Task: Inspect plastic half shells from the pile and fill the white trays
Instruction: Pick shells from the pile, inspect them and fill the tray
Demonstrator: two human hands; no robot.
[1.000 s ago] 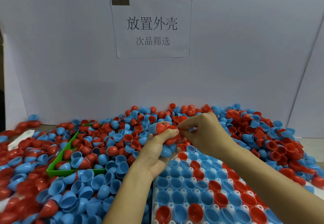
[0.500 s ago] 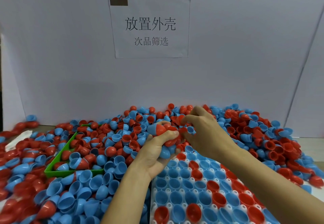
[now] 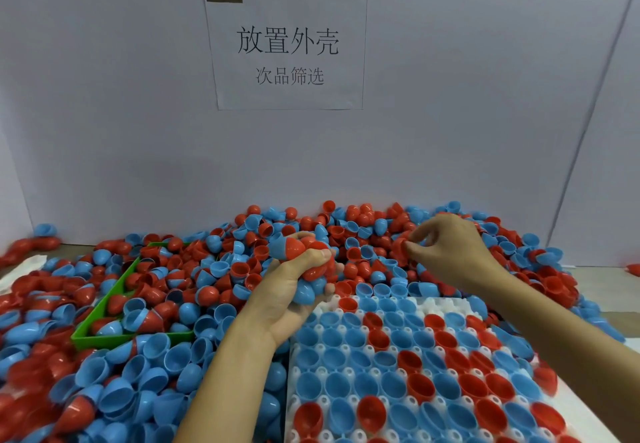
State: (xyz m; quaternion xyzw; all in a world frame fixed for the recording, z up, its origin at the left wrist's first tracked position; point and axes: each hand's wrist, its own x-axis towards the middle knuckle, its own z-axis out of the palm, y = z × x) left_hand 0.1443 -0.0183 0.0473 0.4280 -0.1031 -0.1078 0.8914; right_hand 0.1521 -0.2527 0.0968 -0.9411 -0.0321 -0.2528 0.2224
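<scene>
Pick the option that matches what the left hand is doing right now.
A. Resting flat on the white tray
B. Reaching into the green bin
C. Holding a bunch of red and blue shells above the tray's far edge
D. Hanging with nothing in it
C: the left hand has its fingers curled round a bunch of red and blue shells, raised over the far edge of the white tray.

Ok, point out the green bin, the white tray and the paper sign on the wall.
green bin (image 3: 114, 338): head view, on its near rim.
white tray (image 3: 446, 302): head view, on empty cups at the far edge.
paper sign (image 3: 287, 47): head view, on the printed middle.
</scene>
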